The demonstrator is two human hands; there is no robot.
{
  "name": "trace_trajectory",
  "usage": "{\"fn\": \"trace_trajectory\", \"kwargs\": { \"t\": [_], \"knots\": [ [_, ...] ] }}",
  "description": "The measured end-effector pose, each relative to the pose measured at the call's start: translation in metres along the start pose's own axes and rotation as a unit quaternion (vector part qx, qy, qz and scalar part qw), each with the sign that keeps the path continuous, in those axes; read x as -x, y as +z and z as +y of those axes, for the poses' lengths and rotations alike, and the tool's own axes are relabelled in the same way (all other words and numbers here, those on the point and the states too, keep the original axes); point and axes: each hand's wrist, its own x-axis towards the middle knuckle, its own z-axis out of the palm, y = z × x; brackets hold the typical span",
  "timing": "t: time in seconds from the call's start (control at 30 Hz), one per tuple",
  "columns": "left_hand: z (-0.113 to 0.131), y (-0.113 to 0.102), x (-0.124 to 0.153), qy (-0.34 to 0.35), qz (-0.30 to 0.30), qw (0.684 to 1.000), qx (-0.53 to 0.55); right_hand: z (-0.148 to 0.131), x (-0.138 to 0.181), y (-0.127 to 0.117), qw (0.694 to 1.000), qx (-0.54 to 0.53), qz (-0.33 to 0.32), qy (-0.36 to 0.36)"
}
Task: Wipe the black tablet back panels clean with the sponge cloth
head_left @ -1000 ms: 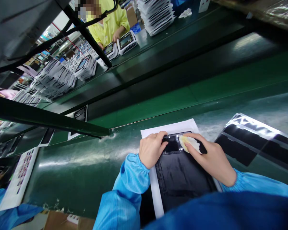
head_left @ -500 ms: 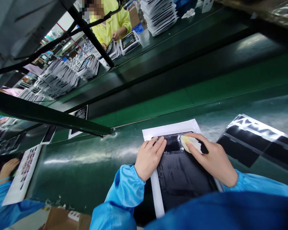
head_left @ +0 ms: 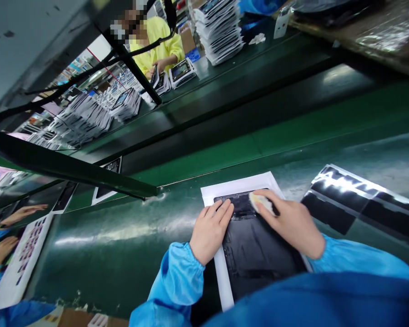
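A black flat panel (head_left: 255, 250) lies on a white sheet (head_left: 238, 184) on the green belt in front of me. My left hand (head_left: 209, 231) rests flat on the panel's left edge, fingers stretched out and together. My right hand (head_left: 289, 222) presses a small pale yellowish cloth pad (head_left: 261, 202) onto the panel's far end, fingers closed over it. Both arms wear blue sleeves.
A shiny black and silver bag (head_left: 357, 200) lies to the right on the green belt (head_left: 122, 236). Across the line a person in yellow (head_left: 157, 38) handles devices beside tall stacks of packets (head_left: 220, 27). Another person's hands (head_left: 17, 213) show at far left, near a printed sheet (head_left: 23, 254).
My left hand has opened from a curled grip at the panel's corner to lie flat along its edge. My right hand with the pad slid slightly left.
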Motion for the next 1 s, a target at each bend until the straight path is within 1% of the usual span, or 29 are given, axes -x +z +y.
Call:
{"fn": "trace_trajectory", "kwargs": {
  "t": [0.07, 0.1, 0.2, 0.27, 0.33, 0.4, 0.47, 0.5, 0.6, 0.67, 0.77, 0.8, 0.87, 0.93, 1.0],
  "knots": [
    [0.001, -0.001, -0.001, 0.0, 0.002, 1.0, -0.004, 0.01, 0.004, -0.005, 0.999, 0.019, 0.039, 0.028],
    [0.001, -0.001, -0.002, -0.002, 0.001, 1.0, -0.006, 0.012, 0.006, -0.006, 0.998, 0.021, 0.047, 0.029],
    [0.002, -0.004, -0.006, -0.003, 0.003, 1.0, -0.008, 0.01, 0.011, -0.006, 0.999, 0.016, 0.037, -0.001],
    [0.002, -0.006, -0.009, -0.002, -0.002, 1.0, -0.007, 0.008, 0.013, -0.006, 1.0, 0.015, 0.026, -0.003],
    [0.004, -0.007, -0.011, -0.003, -0.004, 1.0, -0.008, 0.009, 0.015, -0.009, 0.999, 0.004, 0.022, 0.025],
    [0.01, -0.007, -0.015, -0.009, 0.001, 1.0, -0.006, 0.013, 0.016, -0.013, 0.996, -0.047, 0.013, 0.072],
    [0.02, -0.005, -0.02, 0.002, 0.016, 1.0, 0.003, 0.018, 0.017, -0.015, 0.982, -0.137, 0.018, 0.129],
    [0.026, -0.005, -0.023, 0.018, 0.023, 1.0, 0.008, 0.02, 0.017, -0.015, 0.969, -0.186, 0.033, 0.161],
    [0.04, -0.003, -0.032, 0.082, 0.03, 0.996, 0.015, 0.022, 0.017, -0.016, 0.921, -0.291, 0.107, 0.236],
    [0.042, -0.002, -0.036, 0.082, 0.021, 0.996, 0.008, 0.022, 0.016, -0.017, 0.902, -0.314, 0.139, 0.262],
    [0.041, -0.004, -0.039, 0.053, 0.021, 0.998, -0.014, 0.022, 0.015, -0.018, 0.879, -0.344, 0.14, 0.298],
    [0.041, -0.004, -0.039, 0.059, 0.028, 0.998, -0.019, 0.023, 0.015, -0.018, 0.87, -0.358, 0.136, 0.312],
    [0.042, -0.005, -0.038, 0.095, 0.043, 0.994, -0.026, 0.026, 0.016, -0.016, 0.853, -0.381, 0.132, 0.331],
    [0.043, -0.006, -0.035, 0.132, 0.059, 0.989, -0.03, 0.031, 0.017, -0.012, 0.848, -0.39, 0.132, 0.335],
    [0.04, -0.007, -0.031, 0.145, 0.069, 0.987, -0.029, 0.036, 0.018, -0.009, 0.846, -0.396, 0.131, 0.333]
  ]
}}
